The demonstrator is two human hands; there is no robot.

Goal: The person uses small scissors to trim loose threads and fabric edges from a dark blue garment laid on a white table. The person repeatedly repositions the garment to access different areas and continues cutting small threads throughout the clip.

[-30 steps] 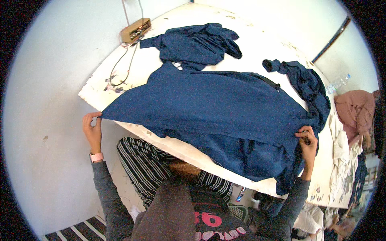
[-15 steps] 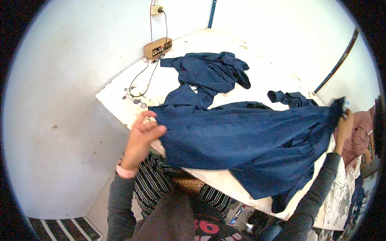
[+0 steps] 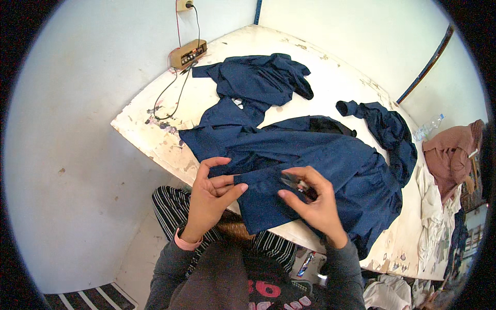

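Observation:
A navy blue garment [image 3: 330, 155] lies bunched across the white table in front of me. At its near edge, my left hand [image 3: 209, 194] pinches a strip of the cloth between thumb and fingers, with the index finger raised. My right hand [image 3: 318, 204] is curled just to the right, over the same cloth. In it sits a small pair of thread snips [image 3: 297, 182], dark blades toward the left hand, partly hidden by the fingers.
More navy cloth [image 3: 263, 77] lies farther back, and a navy piece [image 3: 390, 132] at the right. A brown radio-like box [image 3: 188, 54] with cables stands by the wall. A clear bottle [image 3: 429, 126], a mauve garment [image 3: 449, 152] and white cloth [image 3: 431, 217] are along the right side.
My right hand has come in from the far right edge to the middle. My left hand has moved right and taken hold of the cloth. The garment's right end has been let down.

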